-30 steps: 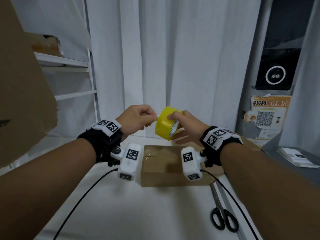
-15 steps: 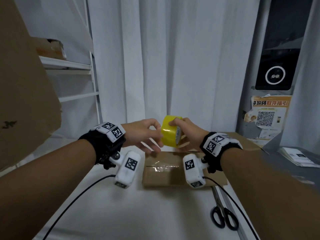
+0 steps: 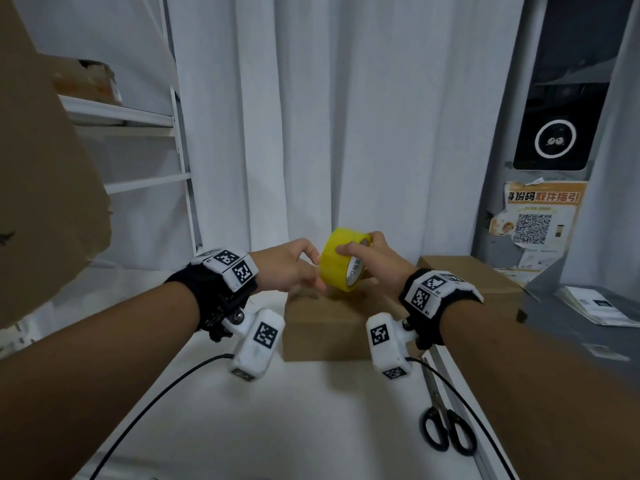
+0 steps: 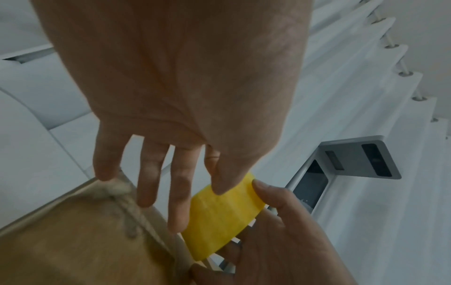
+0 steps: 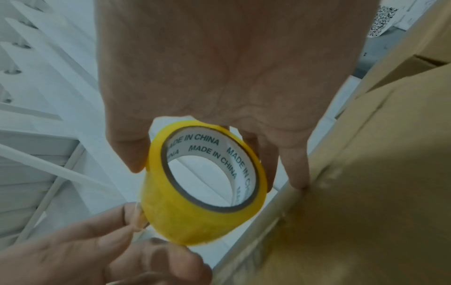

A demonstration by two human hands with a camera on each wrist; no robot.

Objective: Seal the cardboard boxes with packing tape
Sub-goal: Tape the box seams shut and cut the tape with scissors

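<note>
The white desk (image 3: pixel 311 427) carries the same load as a second ago. The cardboard box (image 3: pixel 325 334) sits towards its far edge, a second cardboard box (image 3: pixel 478 278) lies behind it at the far right corner, and the scissors (image 3: pixel 446 431) lie untouched along the right edge.

What has changed is the hands. Over the last second both have dropped, from well above the box to just over its far edge. The right hand (image 3: pixel 377 268) still grips the yellow packing tape roll (image 3: pixel 337 261) across its width, thumb on one side and fingers on the other. In the right wrist view its little finger reaches down to the box top.

The left hand (image 3: pixel 284 268) hung spread and off the roll half a second ago. Now it is back against the roll's left side, with the thumb on the yellow face and a fingertip at the rim. It may be pinching the free end or only feeling for it; I cannot tell which.

The left wrist view shows a wrinkled clear strip already along the box's seam.

My reading is that the end of the tape was lost and is being picked up again, low enough to lay straight onto the box. No new length has been pulled yet.
</note>
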